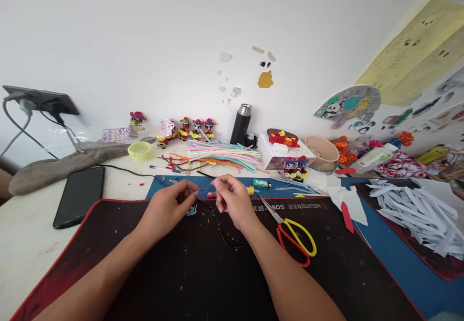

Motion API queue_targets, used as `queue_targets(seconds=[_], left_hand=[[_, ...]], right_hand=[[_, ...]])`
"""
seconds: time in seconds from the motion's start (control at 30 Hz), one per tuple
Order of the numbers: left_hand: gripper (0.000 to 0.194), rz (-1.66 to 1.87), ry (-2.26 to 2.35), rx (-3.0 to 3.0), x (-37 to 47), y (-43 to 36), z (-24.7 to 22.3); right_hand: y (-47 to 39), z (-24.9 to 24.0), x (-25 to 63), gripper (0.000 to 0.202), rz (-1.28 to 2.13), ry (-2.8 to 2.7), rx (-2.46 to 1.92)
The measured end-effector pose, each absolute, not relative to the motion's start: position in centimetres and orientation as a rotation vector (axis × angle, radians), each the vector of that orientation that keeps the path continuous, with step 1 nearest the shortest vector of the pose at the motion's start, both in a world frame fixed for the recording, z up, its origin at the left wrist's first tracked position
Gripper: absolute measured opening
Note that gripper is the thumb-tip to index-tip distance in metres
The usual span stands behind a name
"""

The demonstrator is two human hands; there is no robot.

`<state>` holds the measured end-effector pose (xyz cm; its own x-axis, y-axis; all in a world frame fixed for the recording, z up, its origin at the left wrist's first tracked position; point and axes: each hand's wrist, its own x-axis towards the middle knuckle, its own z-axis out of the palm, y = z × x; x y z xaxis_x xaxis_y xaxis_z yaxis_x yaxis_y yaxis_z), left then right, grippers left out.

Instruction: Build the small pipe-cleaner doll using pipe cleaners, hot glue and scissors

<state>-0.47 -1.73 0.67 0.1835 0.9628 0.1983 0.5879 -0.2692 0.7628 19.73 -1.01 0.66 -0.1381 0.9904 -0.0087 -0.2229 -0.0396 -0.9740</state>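
- A thin, clear strip showed between the hands, at the right hand's pinching fingertips.
- The left hand's thumb and forefinger were pressed together, their hold too small to tell.
- Beneath, the black desk mat read "NEWMEN" and, partly covered, "SOM".
- Red-and-yellow-handled scissors lay beside the right forearm.

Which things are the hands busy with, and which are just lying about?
Probably in use:
- something thin, pinched by the right hand
- scissors, perhaps, lying close by

Seemingly just lying about:
- black phone
- flask
- white paper strips
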Motion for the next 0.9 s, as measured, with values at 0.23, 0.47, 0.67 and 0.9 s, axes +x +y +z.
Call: queue_targets(seconds=[0.23, 0.47, 0.67, 0.9], left_hand=[[0.031, 0.895, 1.451, 1.945, -0.41, -1.88, 0.67], [0.03, 0.925, 1.435, 1.932, -0.33, -2.0, 0.84], [0.03, 0.989, 1.406, 1.867, -0.23, -2.06, 1.0], [0.03, 1.009, 1.4, 1.852, -0.07, -2.31, 1.57]], right_hand=[[-1.07, 0.72, 19.66, 0.06, 1.398, -1.041, -0.938], [-1.19, 0.79, 19.58, 0.06, 1.398, -1.082, -0.983], [-1.18, 0.61, 19.56, 0.044, 1.397, -1.14, -0.996], [-1.44, 0.73, 19.5, 0.044, 1.432, -1.143, -0.988]])
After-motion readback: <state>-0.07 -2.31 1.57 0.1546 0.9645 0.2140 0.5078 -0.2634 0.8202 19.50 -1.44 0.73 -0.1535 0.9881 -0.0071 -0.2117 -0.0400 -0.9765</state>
